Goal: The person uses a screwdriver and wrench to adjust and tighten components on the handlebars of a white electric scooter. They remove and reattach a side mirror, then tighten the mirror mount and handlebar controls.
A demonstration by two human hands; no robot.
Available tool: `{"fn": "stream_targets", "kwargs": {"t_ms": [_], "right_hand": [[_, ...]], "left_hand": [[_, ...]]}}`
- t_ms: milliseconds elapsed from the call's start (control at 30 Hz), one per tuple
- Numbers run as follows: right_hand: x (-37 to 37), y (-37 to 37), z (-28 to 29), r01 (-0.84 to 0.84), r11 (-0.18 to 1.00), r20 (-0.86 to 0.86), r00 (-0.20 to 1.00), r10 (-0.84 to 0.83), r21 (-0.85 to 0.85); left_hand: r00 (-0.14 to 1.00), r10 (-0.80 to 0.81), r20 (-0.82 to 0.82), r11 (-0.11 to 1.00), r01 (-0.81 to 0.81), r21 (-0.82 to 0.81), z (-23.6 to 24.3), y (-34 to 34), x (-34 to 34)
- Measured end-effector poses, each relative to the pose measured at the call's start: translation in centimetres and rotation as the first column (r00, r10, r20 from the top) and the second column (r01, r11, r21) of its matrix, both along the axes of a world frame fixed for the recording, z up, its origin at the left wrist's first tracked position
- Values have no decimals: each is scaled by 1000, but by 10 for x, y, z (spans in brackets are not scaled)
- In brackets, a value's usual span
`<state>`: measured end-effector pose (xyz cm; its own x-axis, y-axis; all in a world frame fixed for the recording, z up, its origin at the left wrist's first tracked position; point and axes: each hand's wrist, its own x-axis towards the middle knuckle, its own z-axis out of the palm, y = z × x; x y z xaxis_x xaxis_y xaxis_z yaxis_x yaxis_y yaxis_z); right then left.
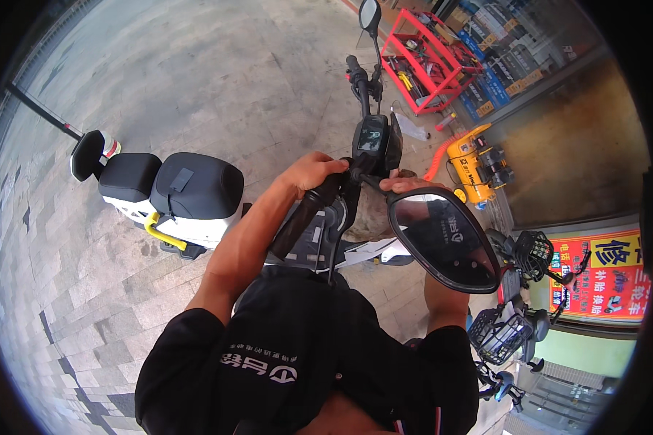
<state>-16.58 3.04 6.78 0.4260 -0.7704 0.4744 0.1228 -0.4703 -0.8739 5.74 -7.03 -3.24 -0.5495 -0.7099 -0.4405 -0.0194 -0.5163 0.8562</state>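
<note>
An electric scooter with a black seat (196,187) and white body stands across in front of me. My left hand (313,174) is closed on the handlebar (318,199), at the inner end of the near black grip, with the thumb toward the middle. Beyond the near rear-view mirror (442,239), my right hand (405,185) shows only its bent fingers, held together by the mirror stem and front panel. The mirror hides its palm, so what it grips cannot be made out. Between the hands and the far grip sits the dashboard display (372,138).
A red tool cart (426,61) holding tools stands at the far right, by stacked boxes (497,54). Closer is a yellow air compressor (471,170) with an orange hose. Other bikes with black baskets (500,335) stand at right, near a red signboard (595,275).
</note>
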Motion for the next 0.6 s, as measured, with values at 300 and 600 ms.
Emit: {"fn": "stream_targets", "kwargs": {"t_ms": [300,600], "right_hand": [[86,-102,57,-570,813,-740,494,456,120],[97,-118,23,-247,742,-82,923,377,623]], "left_hand": [[998,47,-41,961,-57,-270,-1,6,-3],[997,73,-13,952,-73,-296,4,11,-6]]}}
